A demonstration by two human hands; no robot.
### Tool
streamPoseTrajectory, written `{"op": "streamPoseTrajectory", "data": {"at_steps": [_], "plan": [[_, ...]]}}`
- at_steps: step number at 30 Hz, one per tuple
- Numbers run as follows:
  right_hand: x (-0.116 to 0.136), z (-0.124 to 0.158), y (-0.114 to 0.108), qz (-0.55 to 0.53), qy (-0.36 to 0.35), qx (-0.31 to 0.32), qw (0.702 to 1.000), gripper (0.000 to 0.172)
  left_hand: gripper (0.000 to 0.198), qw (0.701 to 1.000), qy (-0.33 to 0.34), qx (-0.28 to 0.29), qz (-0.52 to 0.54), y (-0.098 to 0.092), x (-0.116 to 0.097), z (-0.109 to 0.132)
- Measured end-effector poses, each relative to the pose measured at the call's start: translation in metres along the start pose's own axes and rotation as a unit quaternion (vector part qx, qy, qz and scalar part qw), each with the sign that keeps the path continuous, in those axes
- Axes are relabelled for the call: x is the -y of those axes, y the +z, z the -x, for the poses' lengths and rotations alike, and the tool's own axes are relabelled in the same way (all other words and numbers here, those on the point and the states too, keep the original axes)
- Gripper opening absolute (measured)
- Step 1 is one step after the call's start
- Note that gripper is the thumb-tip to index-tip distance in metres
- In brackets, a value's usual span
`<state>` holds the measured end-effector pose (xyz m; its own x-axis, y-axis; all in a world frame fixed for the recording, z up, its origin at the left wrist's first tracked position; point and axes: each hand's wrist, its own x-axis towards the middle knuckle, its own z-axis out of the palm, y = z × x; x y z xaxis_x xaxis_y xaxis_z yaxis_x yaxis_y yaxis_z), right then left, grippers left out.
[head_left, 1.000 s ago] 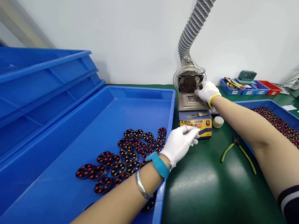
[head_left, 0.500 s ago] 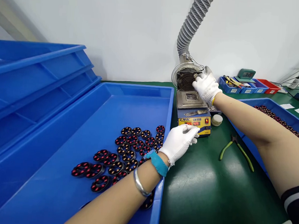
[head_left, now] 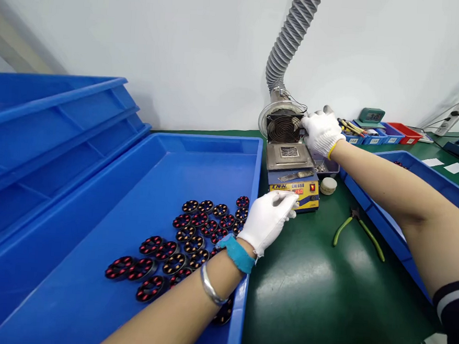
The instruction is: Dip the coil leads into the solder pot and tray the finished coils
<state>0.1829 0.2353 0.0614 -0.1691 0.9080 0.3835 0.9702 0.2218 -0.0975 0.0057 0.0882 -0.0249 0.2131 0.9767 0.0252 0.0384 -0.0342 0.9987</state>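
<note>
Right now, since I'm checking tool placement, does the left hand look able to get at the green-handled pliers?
Probably yes: the green-handled pliers lie uncovered on the green tabletop, to the right of the left hand, and I see nothing standing between them.

The left hand [head_left: 268, 219] hides part of the yellow front panel [head_left: 307, 194]. Near the blue tray's [head_left: 257, 166] right edge, the left forearm [head_left: 172, 315] covers some black rings [head_left: 225, 313]. What the right hand [head_left: 322, 134] pinches is indistinct.

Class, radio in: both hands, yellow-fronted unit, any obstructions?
Left hand near yellow-fronted unit, right hand beside black grille; both grips unclear. Display lit. Pliers lie aside, no obstruction seen.
</note>
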Motion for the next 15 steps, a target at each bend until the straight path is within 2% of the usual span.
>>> {"op": "streamPoseTrajectory", "data": {"at_steps": [3,5,6,7,9,10,12,15], "plan": [[-0.020,0.021,-0.017,-0.003,0.007,-0.024,1.000,0.028,0.037,0.991,0.070,-0.097,-0.066,-0.014,-0.003,-0.005],[-0.039,0.042,-0.029,-0.061,0.037,-0.006,0.997,0.031,0.041,0.959,0.110,-0.181,-0.189,-0.029,-0.007,-0.011],[-0.050,0.053,-0.035,-0.083,0.055,0.000,0.995,0.034,0.044,0.932,0.122,-0.201,-0.277,-0.038,-0.008,-0.015],[-0.063,0.066,-0.042,-0.097,0.075,0.004,0.992,0.037,0.049,0.900,0.126,-0.200,-0.365,-0.046,-0.008,-0.020],[-0.089,0.094,-0.053,-0.100,0.121,0.012,0.987,0.041,0.059,0.856,0.082,-0.140,-0.490,-0.060,-0.006,-0.030],[-0.103,0.108,-0.057,-0.089,0.146,0.022,0.985,0.041,0.058,0.848,0.046,-0.110,-0.516,-0.065,-0.004,-0.036],[-0.128,0.137,-0.062,-0.052,0.192,0.067,0.978,0.037,0.056,0.839,0.024,-0.045,-0.542,-0.073,0.003,-0.044],[-0.155,0.174,-0.055,0.004,0.210,0.194,0.958,0.030,0.055,0.823,0.034,-0.005,-0.567,-0.084,0.016,-0.052]]}}
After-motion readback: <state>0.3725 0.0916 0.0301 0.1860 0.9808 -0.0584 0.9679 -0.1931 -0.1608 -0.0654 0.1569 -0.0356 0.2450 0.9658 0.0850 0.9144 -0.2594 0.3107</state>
